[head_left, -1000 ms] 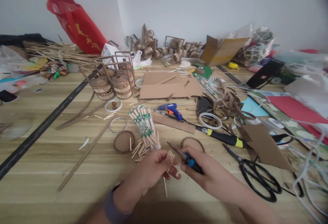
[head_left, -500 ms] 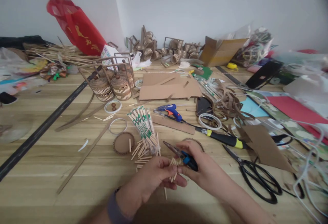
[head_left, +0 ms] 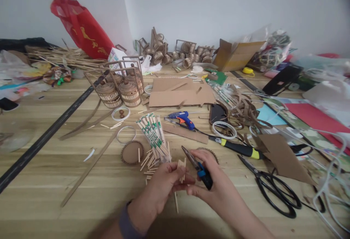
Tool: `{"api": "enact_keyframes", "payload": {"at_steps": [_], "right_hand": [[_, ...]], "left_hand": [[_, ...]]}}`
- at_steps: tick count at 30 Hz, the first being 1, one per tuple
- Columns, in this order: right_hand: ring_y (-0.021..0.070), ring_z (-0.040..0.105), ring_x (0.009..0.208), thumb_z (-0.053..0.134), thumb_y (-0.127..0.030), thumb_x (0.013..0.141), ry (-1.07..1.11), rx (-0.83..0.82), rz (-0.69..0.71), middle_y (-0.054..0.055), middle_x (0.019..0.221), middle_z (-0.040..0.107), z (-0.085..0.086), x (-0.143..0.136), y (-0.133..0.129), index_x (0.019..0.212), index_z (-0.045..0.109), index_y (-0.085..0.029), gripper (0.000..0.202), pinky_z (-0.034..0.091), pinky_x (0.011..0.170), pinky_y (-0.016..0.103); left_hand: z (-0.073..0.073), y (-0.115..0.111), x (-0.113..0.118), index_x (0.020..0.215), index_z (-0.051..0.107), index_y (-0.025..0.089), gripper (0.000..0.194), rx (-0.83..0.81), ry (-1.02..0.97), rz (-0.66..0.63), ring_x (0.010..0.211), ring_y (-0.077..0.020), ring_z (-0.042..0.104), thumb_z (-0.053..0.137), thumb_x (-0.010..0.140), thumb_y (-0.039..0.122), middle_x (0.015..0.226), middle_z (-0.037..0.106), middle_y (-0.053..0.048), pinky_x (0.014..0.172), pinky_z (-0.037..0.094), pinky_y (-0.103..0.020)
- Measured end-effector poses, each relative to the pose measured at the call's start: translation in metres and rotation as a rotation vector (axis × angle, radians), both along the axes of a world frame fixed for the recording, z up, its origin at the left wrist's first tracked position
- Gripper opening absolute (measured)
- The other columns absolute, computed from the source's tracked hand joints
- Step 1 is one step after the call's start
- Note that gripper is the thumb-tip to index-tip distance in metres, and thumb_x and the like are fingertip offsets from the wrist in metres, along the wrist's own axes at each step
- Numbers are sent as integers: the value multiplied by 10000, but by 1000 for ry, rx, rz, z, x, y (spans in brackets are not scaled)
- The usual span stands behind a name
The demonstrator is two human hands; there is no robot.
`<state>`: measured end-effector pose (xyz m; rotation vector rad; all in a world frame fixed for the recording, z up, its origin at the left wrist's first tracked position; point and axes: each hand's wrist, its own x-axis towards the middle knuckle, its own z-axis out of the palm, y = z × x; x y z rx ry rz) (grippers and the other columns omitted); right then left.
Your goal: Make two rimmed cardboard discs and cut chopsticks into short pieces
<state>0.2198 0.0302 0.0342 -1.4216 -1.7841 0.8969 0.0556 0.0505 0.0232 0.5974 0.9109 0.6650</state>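
Several short wooden sticks [head_left: 181,169] are pinched in my left hand [head_left: 166,180], its fingers closed round them. My right hand [head_left: 216,180] grips pliers [head_left: 201,173] with blue and black handles, the jaws pointing up and to the left, apart from the sticks. Just beyond my left hand, cut stick pieces [head_left: 147,158] lie beside a bundle of paper-wrapped chopsticks [head_left: 153,133]. A round cardboard disc [head_left: 132,153] with a raised rim sits to the left, one stick piece on it. Behind my right hand a second disc [head_left: 209,151] is partly hidden.
A blue glue gun [head_left: 180,118] lies mid-table. To the right are black scissors [head_left: 273,188], a black and yellow cutter [head_left: 240,148] and white cables [head_left: 328,180]. Small lidded baskets [head_left: 128,93] stand back left, behind white tape rings [head_left: 126,134]. Flat cardboard [head_left: 180,96] lies farther back.
My right hand and the pliers have moved away from the sticks, slightly to the right. In my left hand the sticks have shifted up and left and stand more upright.
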Motion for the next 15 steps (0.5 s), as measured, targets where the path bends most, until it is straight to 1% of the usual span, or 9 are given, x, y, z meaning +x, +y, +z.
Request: {"api": "enact_keyframes", "payload": {"at_steps": [3, 5, 7, 11, 15], "right_hand": [[292, 466, 1332, 758, -187, 683, -17, -2, -8, 129, 1378, 528, -7, -4, -4, 1331, 454, -247, 718, 399, 1088, 480], [274, 493, 1310, 703, -156, 702, -41, -5, -16, 120, 1383, 534, -11, -5, -5, 1351, 447, -244, 704, 414, 1080, 461], [264, 532, 1272, 666, -157, 715, -53, -15, -19, 117, 1364, 561, -14, -6, -6, 1358, 449, -233, 683, 436, 1060, 447], [262, 580, 1225, 630, -173, 720, -57, -68, -35, 112, 1326, 606, -13, -6, -5, 1374, 449, -227, 680, 470, 1022, 440], [262, 578, 1231, 629, -177, 721, -42, -88, -41, 110, 1336, 606, -12, -6, -5, 1380, 452, -238, 685, 464, 1026, 446]], "left_hand": [[1, 0, 2, 733, 626, 141, 538, -1, -27, 13, 690, -176, 621, 842, 519, 584, 693, 654, -33, 671, 471, -291], [1, -1, 4, 721, 628, 145, 530, -23, -33, 21, 653, -156, 608, 850, 508, 576, 676, 655, -27, 666, 464, -276], [1, -2, 5, 713, 627, 148, 525, -45, -34, 31, 621, -135, 594, 857, 501, 569, 660, 657, -18, 665, 459, -259], [2, -4, 7, 683, 629, 142, 534, -67, -58, 28, 594, -111, 577, 865, 482, 577, 636, 661, -13, 666, 460, -238], [4, -5, 8, 713, 659, 138, 552, -70, -50, 39, 619, -124, 591, 869, 466, 584, 616, 657, -11, 679, 468, -243]]}}
